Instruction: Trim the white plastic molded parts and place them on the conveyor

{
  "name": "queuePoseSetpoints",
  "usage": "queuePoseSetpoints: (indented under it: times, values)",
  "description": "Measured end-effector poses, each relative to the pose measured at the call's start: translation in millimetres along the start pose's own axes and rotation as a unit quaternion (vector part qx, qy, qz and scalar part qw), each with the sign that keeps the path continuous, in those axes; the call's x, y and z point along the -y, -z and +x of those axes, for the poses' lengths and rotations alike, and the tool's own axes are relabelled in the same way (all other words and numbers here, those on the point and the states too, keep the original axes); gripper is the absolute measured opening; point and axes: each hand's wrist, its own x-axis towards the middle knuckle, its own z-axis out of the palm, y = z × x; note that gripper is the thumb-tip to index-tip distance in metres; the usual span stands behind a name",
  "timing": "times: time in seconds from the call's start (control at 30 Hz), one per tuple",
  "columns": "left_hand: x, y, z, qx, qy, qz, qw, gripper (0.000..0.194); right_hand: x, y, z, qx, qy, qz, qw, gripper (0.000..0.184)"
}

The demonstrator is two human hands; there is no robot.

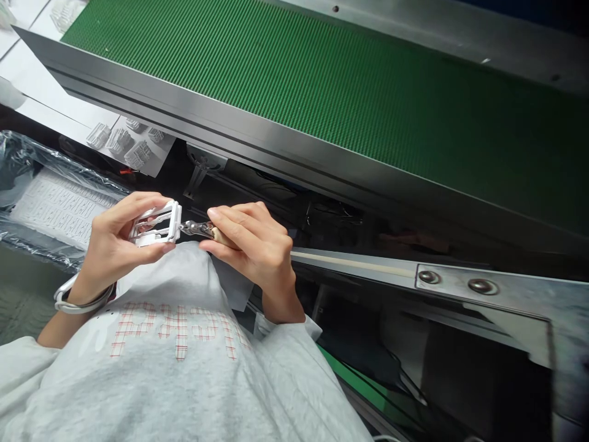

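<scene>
Between the thumb and fingers of my left hand [122, 233] is a white plastic frame [171, 222] with open slots, tilted on its side. My right hand [257, 242] is closed around a small hand tool [202, 229] with a shiny metal head and a tan handle. The tool's narrow tip points left and meets, or nearly meets, the right edge of the frame. Fingers hide most of the handle, so its exact kind cannot be made out. Both hands are held in front of my grey shirt, below the conveyor's near side.
A green ribbed conveyor belt [257, 67] with a metal side rail [221, 116] runs across the top. Several white plastic parts [120, 141] stand on a white surface at left. Below them, a plastic-lined box [59, 205] holds flat white pieces. A bolted metal bar [451, 279] extends rightward.
</scene>
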Motion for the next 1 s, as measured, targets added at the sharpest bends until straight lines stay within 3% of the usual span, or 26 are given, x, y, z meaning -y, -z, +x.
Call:
queuePoseSetpoints:
  times: [0.43, 0.73, 0.87, 0.93, 1.0]
  values:
    - [-1.1, -0.9, 3.2, 0.003, 0.010, -0.001, 1.000, 0.042, -0.7, 2.7, 0.7, 0.017, -0.013, -0.033, 0.999, 0.026]
    - [-1.2, -4.1, 3.9, 0.020, 0.007, -0.002, 1.000, 0.041, -6.0, -5.0, -2.6, 0.003, -0.011, 0.023, 1.000, 0.020]
    - [-1.8, -3.5, 6.4, 0.017, -0.012, -0.009, 1.000, 0.041, -11.1, -8.4, -5.0, -0.063, -0.058, 0.130, 0.988, 0.018]
    - [-2.5, -2.5, 7.2, 0.024, -0.030, 0.000, 0.999, 0.040, -13.3, -8.8, -6.6, -0.092, -0.066, 0.124, 0.986, 0.018]
    - [-3.4, -2.1, 8.3, 0.037, -0.087, 0.025, 0.995, 0.043, -13.8, -8.0, -8.3, -0.082, -0.060, 0.084, 0.991, 0.022]
